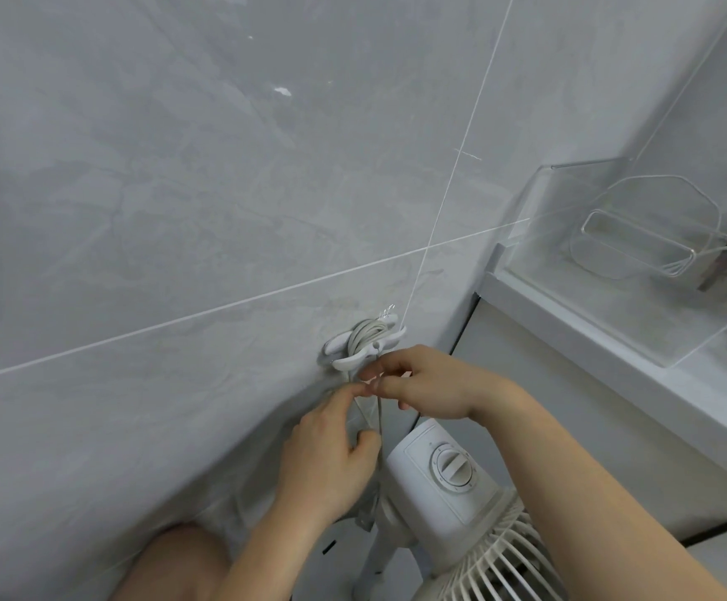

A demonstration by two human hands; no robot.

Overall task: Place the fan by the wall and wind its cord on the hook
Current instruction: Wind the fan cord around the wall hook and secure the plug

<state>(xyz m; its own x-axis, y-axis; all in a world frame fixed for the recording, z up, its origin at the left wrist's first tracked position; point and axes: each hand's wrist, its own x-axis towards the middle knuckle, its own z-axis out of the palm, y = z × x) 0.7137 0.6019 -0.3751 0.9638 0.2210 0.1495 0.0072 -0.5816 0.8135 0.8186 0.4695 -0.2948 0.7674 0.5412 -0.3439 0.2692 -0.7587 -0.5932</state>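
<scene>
A white plastic double-pronged hook (363,347) is stuck on the glossy grey marble-patterned tiled wall (179,188), just below a horizontal grout line. Several loops of the pale grey round power cord (363,334) are wound around the hook's middle, and 2 strands hang down from it between the hands. The right hand (429,383) sits just below the hook, its thumb and forefinger pinched shut on a strand of the cord. The left hand (331,457) is lower and closer to the wall, its fingers curled around the hanging strands, with its fingertips touching those of the right hand. The white plastic pedestal fan (448,483) stands right beside the wall under the hands, its round control dial facing up and its slatted grille at the bottom edge. To the right, a clear acrylic tray (613,271) rests on a white ledge (570,331).
</scene>
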